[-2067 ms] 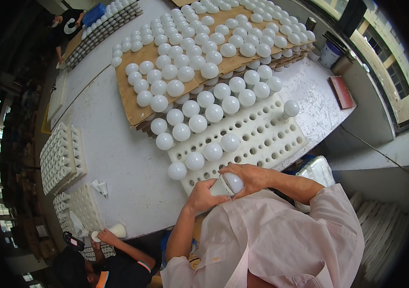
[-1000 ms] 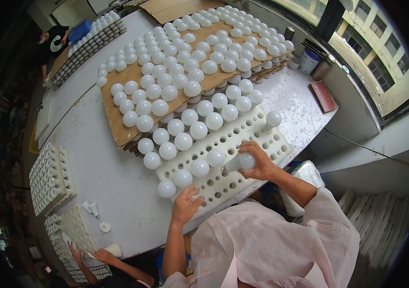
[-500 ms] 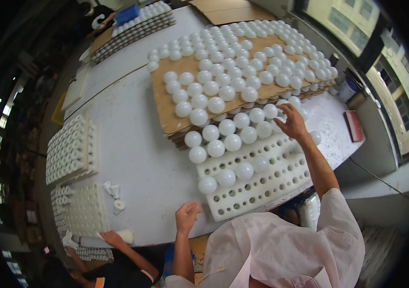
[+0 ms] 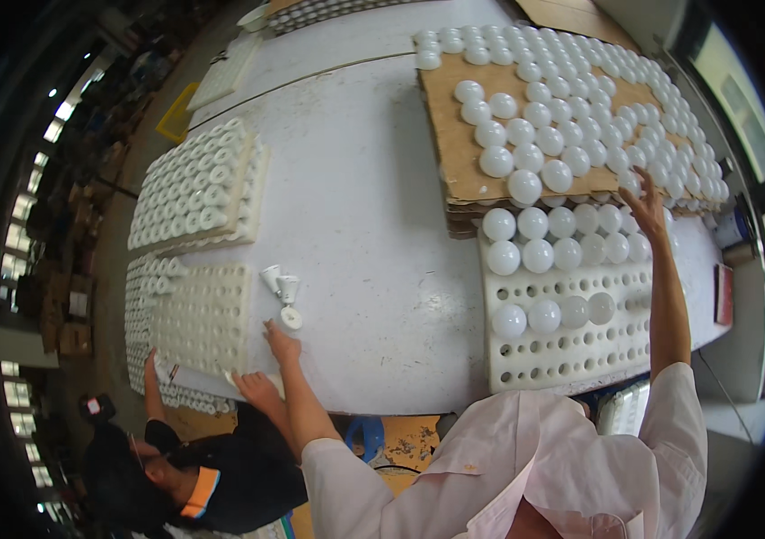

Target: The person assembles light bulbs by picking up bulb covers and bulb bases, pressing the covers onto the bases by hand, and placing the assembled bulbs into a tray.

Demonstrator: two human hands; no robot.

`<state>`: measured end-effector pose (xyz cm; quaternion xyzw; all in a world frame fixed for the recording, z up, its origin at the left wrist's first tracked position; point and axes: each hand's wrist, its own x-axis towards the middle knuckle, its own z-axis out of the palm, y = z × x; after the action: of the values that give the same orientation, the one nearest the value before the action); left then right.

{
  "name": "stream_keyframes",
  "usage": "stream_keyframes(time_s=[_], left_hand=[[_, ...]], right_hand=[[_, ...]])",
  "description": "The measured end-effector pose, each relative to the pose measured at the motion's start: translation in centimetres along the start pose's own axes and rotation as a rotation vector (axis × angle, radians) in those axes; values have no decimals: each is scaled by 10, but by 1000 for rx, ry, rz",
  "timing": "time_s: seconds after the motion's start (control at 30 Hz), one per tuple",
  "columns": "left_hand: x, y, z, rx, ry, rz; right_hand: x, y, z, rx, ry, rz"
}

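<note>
Left hand (image 4: 282, 341) open, flat beside bases (image 4: 283, 289) | right hand (image 4: 647, 205) spread over bulbs (image 4: 539, 225), nothing gripped | bulbs judged light, slippery, fragile; best cupped round the globe.

factory assembly floor: long white worktop (image 4: 355, 180) carrying perforated foam trays (image 4: 571, 332), rows of white bulb globes (image 4: 580, 99) on cardboard sheets (image 4: 450, 135), trays of bulb bases (image 4: 194, 189), co-worker (image 4: 176, 476) alongside.

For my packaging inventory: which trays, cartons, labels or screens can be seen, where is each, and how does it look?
White holed tray: table edge by the right hand, partly filled with bulbs.
Brown cardboard sheet: behind it, carrying white bulbs.
White tray stacks: table's left side.
Flat red thing: far right edge.
No readable labels or screens.
</note>
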<state>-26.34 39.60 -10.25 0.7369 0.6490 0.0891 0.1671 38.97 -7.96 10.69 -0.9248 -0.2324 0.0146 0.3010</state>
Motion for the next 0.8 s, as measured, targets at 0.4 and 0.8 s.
stream_keyframes(time_s=[0.4,0.8], left_hand=[[-48,53,1,92,-117,286],[-310,251,14,-1602,-807,248]], right_hand=[[-200,-20,-28,993,-279,122],[-257,10,-1,1398,-565,30]])
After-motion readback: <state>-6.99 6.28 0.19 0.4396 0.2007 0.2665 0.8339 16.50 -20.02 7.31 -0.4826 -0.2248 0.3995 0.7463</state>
